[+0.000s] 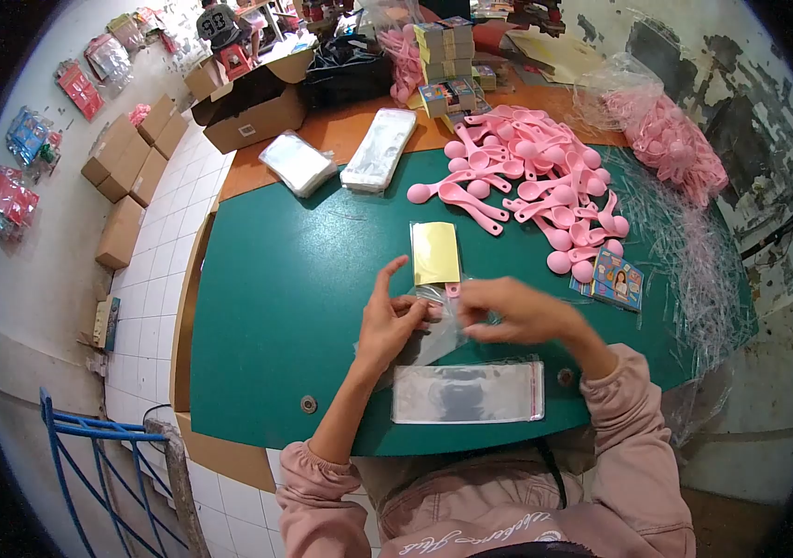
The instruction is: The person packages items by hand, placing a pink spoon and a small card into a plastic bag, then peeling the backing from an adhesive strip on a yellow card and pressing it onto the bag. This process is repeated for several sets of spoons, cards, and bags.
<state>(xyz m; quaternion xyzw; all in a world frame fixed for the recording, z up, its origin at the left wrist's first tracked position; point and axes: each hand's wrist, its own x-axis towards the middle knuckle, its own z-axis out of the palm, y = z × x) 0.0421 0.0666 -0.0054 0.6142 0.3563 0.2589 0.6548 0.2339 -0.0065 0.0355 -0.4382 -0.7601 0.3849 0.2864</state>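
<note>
My left hand is at the middle of the green table, its thumb and lower fingers closed on a clear plastic bag, the index finger raised. To the right of it, my right hand is held over the bag's right side, fingers curled and slightly blurred; whether they grip anything is hidden. A yellow card in clear plastic lies just above the hands, with a bit of a pink spoon showing under its lower edge. Nearer my body lies a flat stack of clear bags.
Pink spoons are heaped at the back right, beside printed cards. Two bag stacks lie at the back. Plastic scraps cover the right edge. A cardboard box and card bundles stand behind; a person is far back.
</note>
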